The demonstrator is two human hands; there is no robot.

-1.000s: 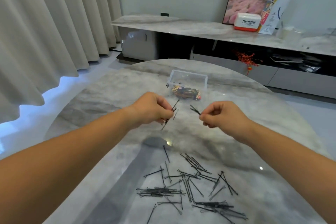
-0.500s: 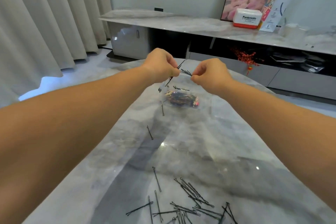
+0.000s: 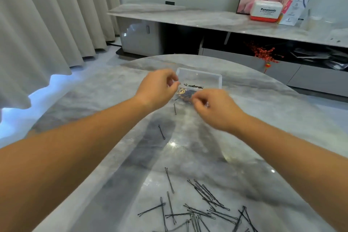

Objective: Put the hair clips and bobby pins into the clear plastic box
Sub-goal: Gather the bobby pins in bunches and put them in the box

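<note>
The clear plastic box (image 3: 216, 78) stands open on the far middle of the round marble table (image 3: 273, 118). Several black bobby pins (image 3: 194, 86) lie in its far compartment, and coloured hair clips (image 3: 185, 95) fill the near one. My left hand (image 3: 160, 86) hovers at the box's left edge, thumb and fingers loosely parted, with no pin in it. My right hand (image 3: 212, 107) is blurred just in front of the box, its fingers loosely curled, with nothing visible in it. A heap of loose bobby pins (image 3: 203, 207) lies near the table's front edge.
Two stray pins lie between box and heap, one (image 3: 175, 109) just before the box, another (image 3: 162, 132) nearer me. Beyond the table runs a low marble cabinet (image 3: 188, 17) with a white and red box (image 3: 266, 12). Curtains (image 3: 47, 15) hang at the left.
Both hands carried pinched bobby pins up to the box. Those pins have left my fingers and lie in the far compartment. Both hands have since drawn back a little towards me.
</note>
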